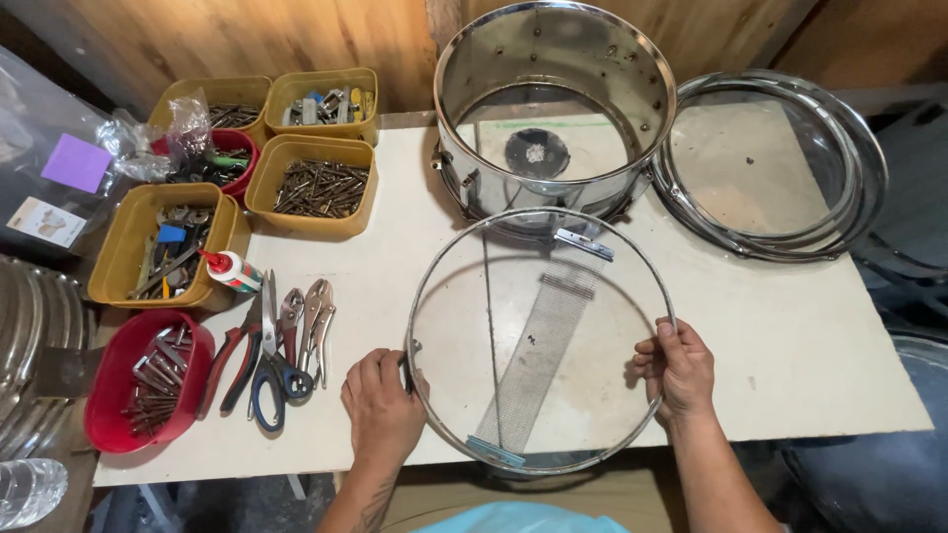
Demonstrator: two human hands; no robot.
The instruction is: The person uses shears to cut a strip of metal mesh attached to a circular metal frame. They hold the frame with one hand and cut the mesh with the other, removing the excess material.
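You hold one clear drum skin (538, 341) by its metal rim, over the table's (790, 345) near edge.

Your left hand (383, 403) grips at 9 o'clock, your right hand (677, 367) at 3, fingers curled tight on the rim. One drum shell (553, 109) stands at 12; five yellow tubs (311, 186) and two red bowls (138, 390) sit at 10.

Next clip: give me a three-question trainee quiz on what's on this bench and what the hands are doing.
1. True or false: both hands grip the rim of the clear drum head.
2. Which lies nearest the left hand? A) blue-handled scissors B) metal drum shell C) stacked hoops
3. Fill in: the tub of screws at the table's front left corner is coloured ____.

Key: 1 true, with the right hand on the opposite side; 2 A; 3 red.
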